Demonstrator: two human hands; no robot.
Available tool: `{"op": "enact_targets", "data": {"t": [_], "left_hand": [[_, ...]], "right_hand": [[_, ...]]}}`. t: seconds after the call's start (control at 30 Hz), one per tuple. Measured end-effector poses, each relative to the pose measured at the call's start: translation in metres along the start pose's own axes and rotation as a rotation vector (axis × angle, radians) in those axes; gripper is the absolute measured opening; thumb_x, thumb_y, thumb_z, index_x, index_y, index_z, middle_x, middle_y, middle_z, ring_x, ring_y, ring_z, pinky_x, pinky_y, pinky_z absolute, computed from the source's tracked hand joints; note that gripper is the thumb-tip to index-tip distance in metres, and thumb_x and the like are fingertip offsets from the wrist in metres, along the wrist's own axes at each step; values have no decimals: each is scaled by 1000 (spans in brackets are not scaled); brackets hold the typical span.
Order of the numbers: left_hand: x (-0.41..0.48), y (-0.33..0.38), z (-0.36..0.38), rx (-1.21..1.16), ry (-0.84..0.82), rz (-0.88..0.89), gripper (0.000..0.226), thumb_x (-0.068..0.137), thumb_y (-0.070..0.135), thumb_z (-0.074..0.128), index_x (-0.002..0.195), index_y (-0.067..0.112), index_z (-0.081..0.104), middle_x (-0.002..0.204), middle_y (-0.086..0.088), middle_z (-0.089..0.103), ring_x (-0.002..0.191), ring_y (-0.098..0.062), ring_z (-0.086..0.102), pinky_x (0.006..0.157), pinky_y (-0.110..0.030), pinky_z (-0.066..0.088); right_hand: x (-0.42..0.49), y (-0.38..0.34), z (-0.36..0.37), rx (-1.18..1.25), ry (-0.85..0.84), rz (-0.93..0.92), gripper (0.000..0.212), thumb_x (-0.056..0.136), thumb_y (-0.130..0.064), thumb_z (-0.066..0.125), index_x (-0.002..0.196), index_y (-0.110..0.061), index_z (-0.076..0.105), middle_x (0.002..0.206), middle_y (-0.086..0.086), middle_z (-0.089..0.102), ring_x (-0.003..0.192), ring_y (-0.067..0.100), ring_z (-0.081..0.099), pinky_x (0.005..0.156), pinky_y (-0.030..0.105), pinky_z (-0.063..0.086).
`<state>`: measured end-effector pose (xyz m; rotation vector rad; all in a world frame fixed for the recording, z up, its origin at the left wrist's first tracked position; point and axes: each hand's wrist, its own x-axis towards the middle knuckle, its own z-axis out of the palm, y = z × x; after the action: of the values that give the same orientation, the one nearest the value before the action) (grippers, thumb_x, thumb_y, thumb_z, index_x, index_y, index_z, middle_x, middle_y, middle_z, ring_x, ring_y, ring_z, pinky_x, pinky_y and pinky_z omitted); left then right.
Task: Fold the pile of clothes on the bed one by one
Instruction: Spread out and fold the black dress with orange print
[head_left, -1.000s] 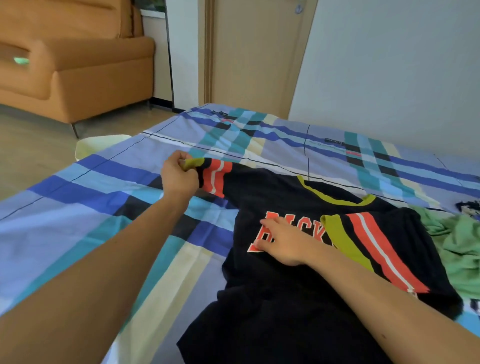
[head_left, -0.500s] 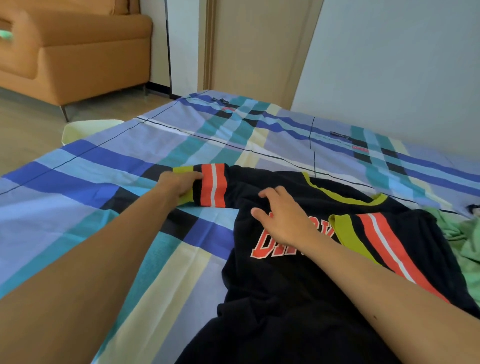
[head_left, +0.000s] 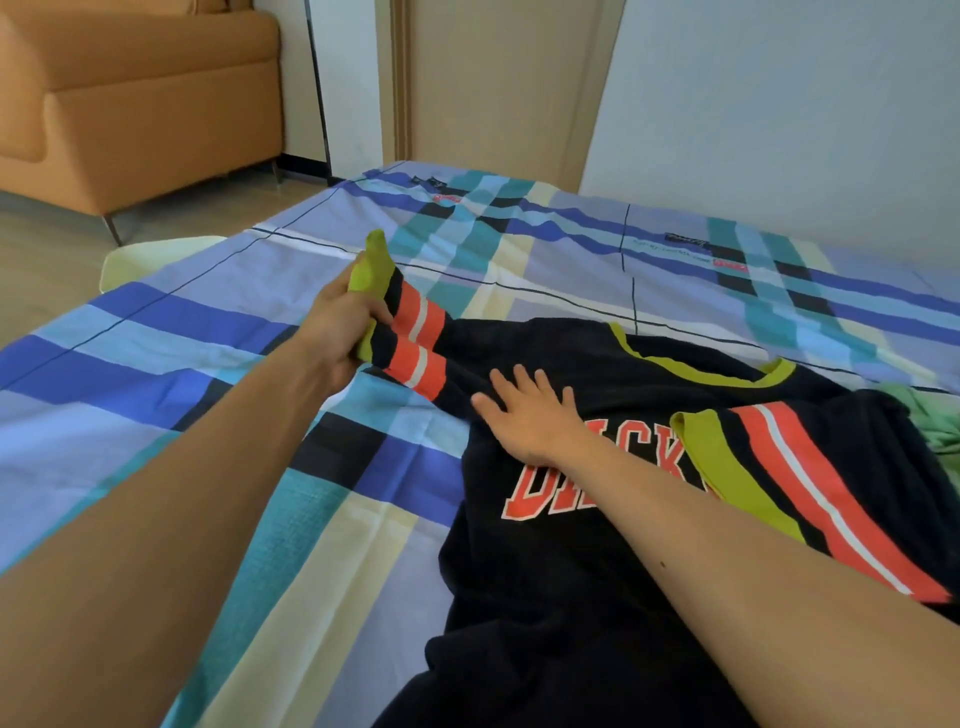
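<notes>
A black cotton T-shirt (head_left: 545, 597) with orange lettering and a yellow-green collar lies face up on the plaid-sheeted bed (head_left: 156, 353), hem toward the person. The left hand (head_left: 337, 327) is closed around the yellow-green cuff of the striped sleeve (head_left: 415, 338), lifting it off the sheet. The sleeve's long axis runs from that fist down and right to the shoulder. The right hand (head_left: 524, 421) lies flat with fingers spread on the chest just beside that shoulder, pinning the cloth. The other sleeve (head_left: 769, 483) lies folded across the lettering. The next fold likely means carrying the cuff rightward, past the right hand — the left hand is placed for it. A crumpled green garment (head_left: 940, 415) lies at the right edge.
</notes>
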<state>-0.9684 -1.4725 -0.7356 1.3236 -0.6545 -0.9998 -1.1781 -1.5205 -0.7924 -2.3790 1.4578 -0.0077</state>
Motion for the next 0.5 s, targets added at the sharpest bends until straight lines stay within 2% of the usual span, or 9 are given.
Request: {"op": "enact_targets", "data": {"t": [0.03, 0.1, 0.2, 0.27, 0.33, 0.4, 0.43, 0.5], "left_hand": [[-3, 1, 3, 28, -22, 16, 71, 80, -15, 42, 139, 23, 53, 116, -13, 68, 95, -30, 69, 76, -41, 60], [-10, 8, 13, 46, -49, 65, 77, 80, -16, 42, 144, 27, 50, 121, -12, 67, 101, -30, 68, 80, -40, 60], [-23, 26, 44, 128, -151, 172, 82, 73, -8, 50, 145, 32, 47, 121, -9, 68, 108, -31, 67, 78, -38, 58], [-38, 38, 70, 288, -295, 274, 91, 68, 2, 60, 150, 36, 38, 125, -7, 66, 111, -28, 65, 79, -35, 57], [-57, 43, 104, 437, -486, 326, 92, 80, 6, 68, 155, 39, 25, 139, -1, 59, 118, -21, 61, 89, -30, 56], [-75, 39, 135, 562, -677, 285, 85, 92, 16, 65, 157, 38, 16, 154, 4, 43, 128, -15, 55, 95, -23, 52], [-80, 32, 147, 627, -740, 247, 81, 95, 22, 63, 158, 36, 15, 157, 2, 37, 127, -17, 56, 97, -27, 53], [-83, 13, 161, 840, -798, 238, 72, 97, 30, 60, 158, 29, 21, 154, -4, 42, 119, -21, 62, 100, -35, 51]], "right_hand": [[0, 3, 1, -16, -65, -2, 67, 102, -61, 18, 160, -29, 8, 168, 4, 1, 154, 27, -5, 122, 54, -4], [-5, 5, -6, 154, -45, -26, 65, 103, -58, 22, 160, -28, 10, 168, 2, 6, 155, 24, 0, 123, 51, -1], [-28, 10, -33, 795, 115, -7, 58, 105, -51, 30, 157, -26, 25, 159, -3, 35, 148, 21, 31, 118, 36, 21], [-45, 20, -51, 1267, 141, -6, 61, 103, -57, 32, 154, -25, 31, 147, 1, 50, 130, 24, 55, 113, 41, 36], [-61, 43, -69, 1593, 130, -17, 71, 96, -68, 34, 154, -28, 29, 141, 11, 56, 114, 30, 67, 104, 54, 46], [-73, 67, -82, 1690, 123, 10, 75, 91, -73, 39, 148, -25, 41, 133, 14, 63, 110, 33, 69, 99, 58, 50], [-78, 78, -84, 1671, 150, 76, 75, 89, -72, 44, 143, -20, 49, 127, 13, 67, 110, 32, 69, 98, 55, 51], [-86, 95, -80, 1528, 230, 239, 73, 81, -64, 67, 138, -21, 55, 119, 11, 72, 105, 30, 71, 94, 51, 55]]}}
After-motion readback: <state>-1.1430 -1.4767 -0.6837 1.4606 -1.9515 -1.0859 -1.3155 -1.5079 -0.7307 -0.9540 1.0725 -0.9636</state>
